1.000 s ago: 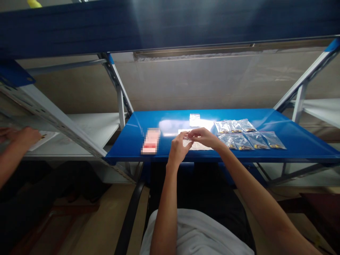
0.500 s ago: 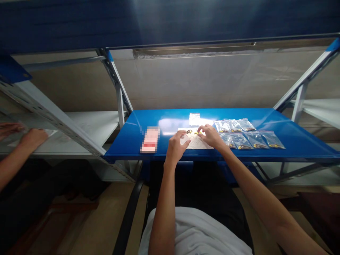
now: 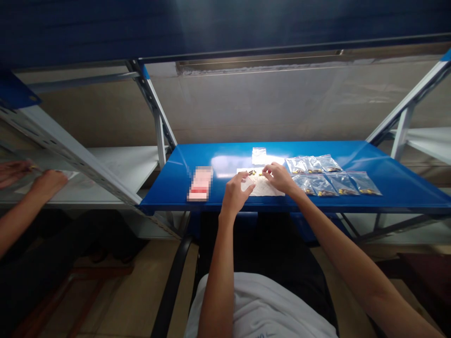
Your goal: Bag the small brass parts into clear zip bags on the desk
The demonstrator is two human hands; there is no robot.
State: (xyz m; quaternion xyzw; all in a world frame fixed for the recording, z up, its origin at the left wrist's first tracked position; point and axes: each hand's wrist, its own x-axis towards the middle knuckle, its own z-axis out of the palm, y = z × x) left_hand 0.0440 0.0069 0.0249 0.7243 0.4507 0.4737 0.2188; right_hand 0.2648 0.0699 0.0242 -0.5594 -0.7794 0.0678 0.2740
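A white paper sheet (image 3: 262, 188) lies on the blue table, with small dark and yellow pieces (image 3: 252, 172) like capsules near its far edge. My left hand (image 3: 235, 193) rests at the sheet's left side, thumb stretched apart from the curved fingers, nothing visible in it. From the right, my right hand (image 3: 281, 178) reaches over the sheet with thumb and fingertips drawn together beside yellow bits (image 3: 260, 174). What sits between those fingertips is too small to make out. Just beyond the sheet lies a clear zip bag (image 3: 259, 155).
Several filled zip bags (image 3: 329, 184) lie in two rows on the right of the blue table (image 3: 169, 188). A blurred pink-and-red item (image 3: 200, 184) is at the left. Metal shelf posts (image 3: 155, 112) flank the table. Another person's hands (image 3: 49, 185) are over the white shelf at far left.
My right fingertips have shifted slightly among the yellow pieces. My left hand stays almost where it was. The whole view has moved a little.
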